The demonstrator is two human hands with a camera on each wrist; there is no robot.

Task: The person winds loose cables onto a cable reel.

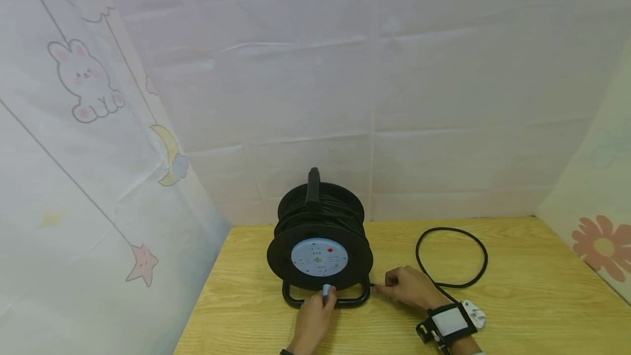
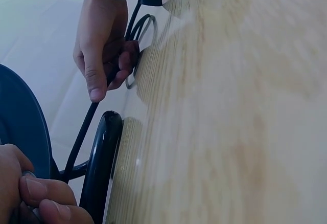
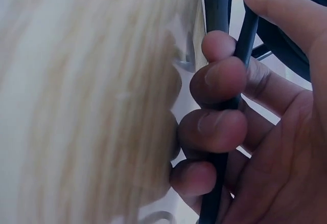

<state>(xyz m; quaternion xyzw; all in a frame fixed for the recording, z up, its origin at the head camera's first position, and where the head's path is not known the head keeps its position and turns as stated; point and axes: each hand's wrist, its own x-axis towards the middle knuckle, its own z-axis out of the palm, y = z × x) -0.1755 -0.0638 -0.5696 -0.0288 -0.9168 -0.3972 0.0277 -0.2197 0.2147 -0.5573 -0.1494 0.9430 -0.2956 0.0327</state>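
A black cable reel point(image 1: 319, 229) stands upright on the table, dark cable wound on its drum. Its front has a pale blue socket panel point(image 1: 319, 257) with a red button. At the lower rim, my left hand point(image 1: 313, 319) grips the small pale crank knob point(image 1: 326, 290), just in front of the tubular foot of the stand. My right hand point(image 1: 409, 287) is right of the reel, fingers curled round the black cable point(image 3: 248, 35) where it leads to the drum. In the left wrist view the cable point(image 2: 82, 134) runs straight from that hand towards the reel.
Loose cable point(image 1: 485, 259) lies in a loop on the wooden table point(image 1: 236, 311) to the right. A white plug point(image 1: 474, 314) lies beside the right wrist's strapped device point(image 1: 448, 322). Fabric walls with printed figures enclose the table behind and at both sides.
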